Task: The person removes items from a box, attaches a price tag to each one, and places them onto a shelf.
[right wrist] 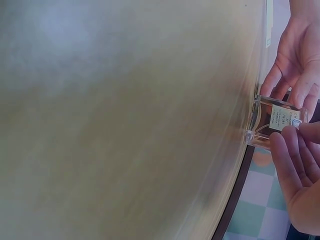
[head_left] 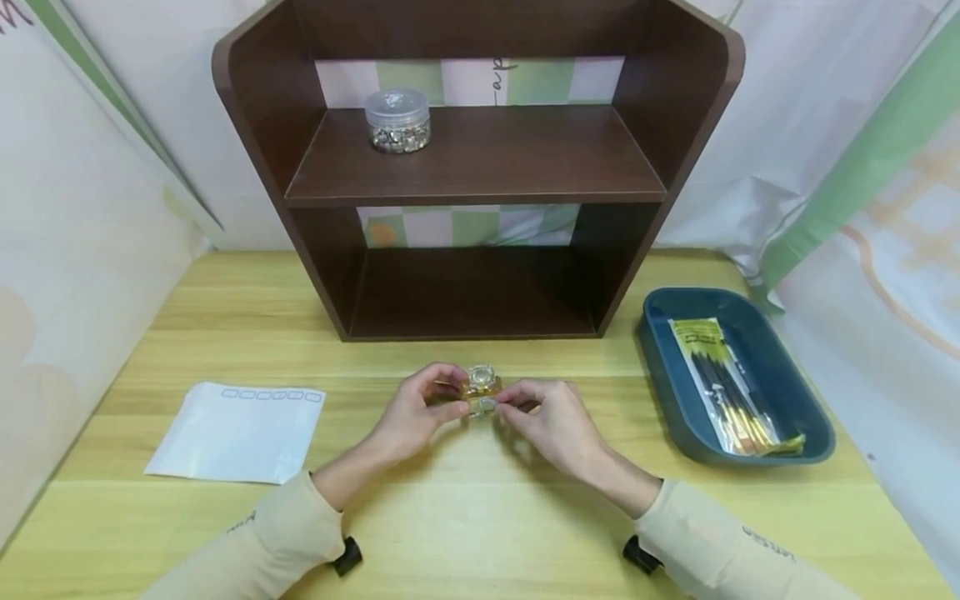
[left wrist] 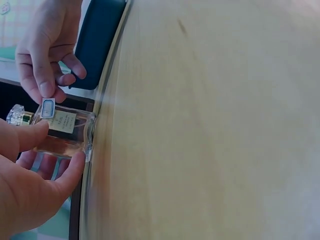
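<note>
Amber liquid shows through the clear glass of a perfume bottle (left wrist: 60, 145), which is at the near side of the shelf unit (head_left: 525, 158), straight ahead of the person and between the two hands. Its long axis rises from the surface (head_left: 480, 517), roughly upright, with the faceted cap (head_left: 481, 375) uppermost; I cannot tell whether the base touches the surface or sits just above it.

The left hand (head_left: 409, 421) grips the bottle from its left side, thumb on the front face and fingers curled behind. The right hand (head_left: 558, 425) comes from the right, thumb and finger closed in a pinch on a small blue-bordered label (left wrist: 48, 108). That label is what matters most in position: it lies over the front face near the shoulder, on the cap side of the cream printed label (left wrist: 65, 121) and seeming to overlap its edge. Whether it is stuck there, I cannot tell. Both hands are at the bottle, neither clearly nearer.

Farther out, a white sheet (head_left: 240, 433) with a row of blue outlines lies to the left, a blue tray (head_left: 765, 358) holding packaged brushes (head_left: 727, 392) stands to the right, and a lidded jar (head_left: 398, 122) sits on the upper shelf.
</note>
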Demonstrator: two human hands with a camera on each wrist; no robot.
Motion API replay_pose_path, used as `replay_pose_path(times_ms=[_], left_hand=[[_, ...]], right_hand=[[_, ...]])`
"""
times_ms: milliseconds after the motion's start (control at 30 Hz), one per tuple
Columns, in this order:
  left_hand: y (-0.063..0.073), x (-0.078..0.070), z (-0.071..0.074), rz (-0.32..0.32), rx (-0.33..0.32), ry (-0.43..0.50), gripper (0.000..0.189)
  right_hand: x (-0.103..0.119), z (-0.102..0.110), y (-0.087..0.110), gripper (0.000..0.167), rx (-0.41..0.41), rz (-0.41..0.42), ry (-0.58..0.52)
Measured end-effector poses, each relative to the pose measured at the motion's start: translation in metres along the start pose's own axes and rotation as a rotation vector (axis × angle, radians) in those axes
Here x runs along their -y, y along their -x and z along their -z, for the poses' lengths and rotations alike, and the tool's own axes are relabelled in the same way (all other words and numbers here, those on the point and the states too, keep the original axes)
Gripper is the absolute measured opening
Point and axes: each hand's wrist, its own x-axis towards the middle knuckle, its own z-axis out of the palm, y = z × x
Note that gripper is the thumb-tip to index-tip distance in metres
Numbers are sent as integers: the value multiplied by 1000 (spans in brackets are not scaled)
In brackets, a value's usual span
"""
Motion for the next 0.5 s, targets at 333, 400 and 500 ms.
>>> replay_pose_path(times_ms=[333, 400, 500], left_hand=[[-2, -1, -3, -4, -10, -8, 30], [-2, -1, -3, -3, -9, -10, 29], [-2, -2, -4, 1, -9, -12, 29]], right_hand=[[0, 1, -3, 9, -37, -19, 0], [0, 1, -4, 9, -42, -20, -3], [0, 2, -4, 7, -45, -18, -5]])
